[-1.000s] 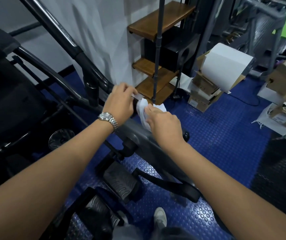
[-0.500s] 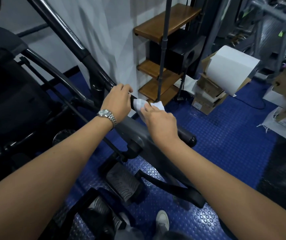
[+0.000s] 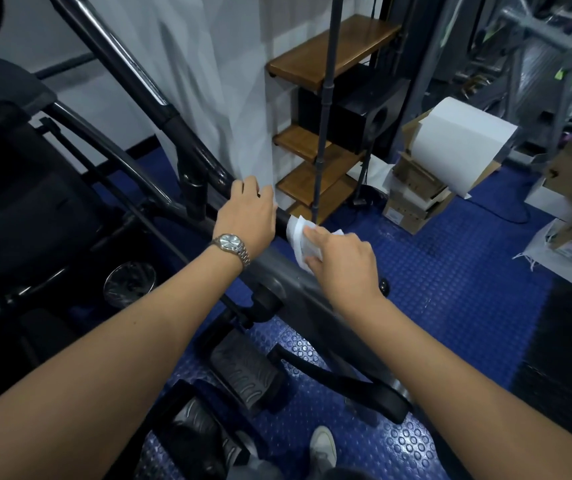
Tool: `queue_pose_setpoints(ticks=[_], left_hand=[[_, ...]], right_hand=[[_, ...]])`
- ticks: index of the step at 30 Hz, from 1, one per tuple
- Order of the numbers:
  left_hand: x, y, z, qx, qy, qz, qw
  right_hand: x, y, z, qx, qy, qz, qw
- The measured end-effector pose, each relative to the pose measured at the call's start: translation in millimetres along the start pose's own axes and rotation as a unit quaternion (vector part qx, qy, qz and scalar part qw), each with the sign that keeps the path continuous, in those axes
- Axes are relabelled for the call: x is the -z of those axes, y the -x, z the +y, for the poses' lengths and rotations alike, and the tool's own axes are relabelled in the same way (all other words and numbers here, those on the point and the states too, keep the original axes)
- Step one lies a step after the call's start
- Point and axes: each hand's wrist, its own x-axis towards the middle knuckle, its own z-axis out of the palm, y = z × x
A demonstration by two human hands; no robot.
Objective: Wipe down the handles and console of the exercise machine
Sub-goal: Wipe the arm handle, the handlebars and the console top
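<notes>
A black handlebar [image 3: 187, 140] of the exercise machine runs diagonally from the upper left down to the middle. My left hand [image 3: 248, 216], with a silver watch at the wrist, is closed around this bar. Just right of it, my right hand [image 3: 343, 261] presses a white wipe [image 3: 300, 237] onto the bar, where the black grip meets the grey part. The wipe wraps partly over the bar. The machine's dark console [image 3: 4, 88] shows at the far left, out of reach of both hands.
Black pedals [image 3: 246, 372] sit below my arms on the blue studded floor [image 3: 450, 289]. A wooden shelf unit [image 3: 329, 60] stands behind the bar. Cardboard boxes [image 3: 412, 199] with a large white paper roll [image 3: 461, 147] are at the right.
Both hands have slid a little along the bar; the wipe is now spread flatter under my right hand's fingers. The view has shifted slightly.
</notes>
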Motion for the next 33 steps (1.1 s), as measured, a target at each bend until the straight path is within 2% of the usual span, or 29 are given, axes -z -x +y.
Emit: queue_pose_setpoints(ticks=[2,5,9,15,21,26,30,33], left_hand=[[-1.3,0.8,-1.9,-0.004,0.000,0.001,1.000],[-1.3,0.7,-3.7,0.002,0.012,0.003,1.000],[-2.2,0.7,-0.8,0.008,0.004,0.018,1.000],[-0.4,3.1,-0.9,0.018,0.016,0.017,1.000],[4.6,1.8,0.0,0.018,0.018,-0.002,1.000],[5.1,1.1,-1.1,0.019,0.029,0.002,0.999],[6.0,0.7,-0.7,0.025,0.042,0.000,0.999],[7.2,0.0,-0.5,0.026,0.043,-0.002,0.999]], right_hand=[[0.3,-19.2,-3.5,-0.016,-0.069,-0.014,0.997],[-4.7,-46.2,-2.4,-0.044,-0.213,-0.052,0.975],[0.9,-40.5,21.5,-0.071,-0.312,-0.106,0.942],[18.7,-7.0,72.4,-0.097,-0.387,-0.205,0.894],[11.6,-46.7,49.7,-0.138,-0.433,-0.255,0.853],[5.6,-47.5,55.7,-0.166,-0.509,-0.311,0.785],[2.1,-20.2,92.3,-0.184,-0.518,-0.356,0.755],[4.5,-14.5,96.8,-0.195,-0.520,-0.368,0.746]])
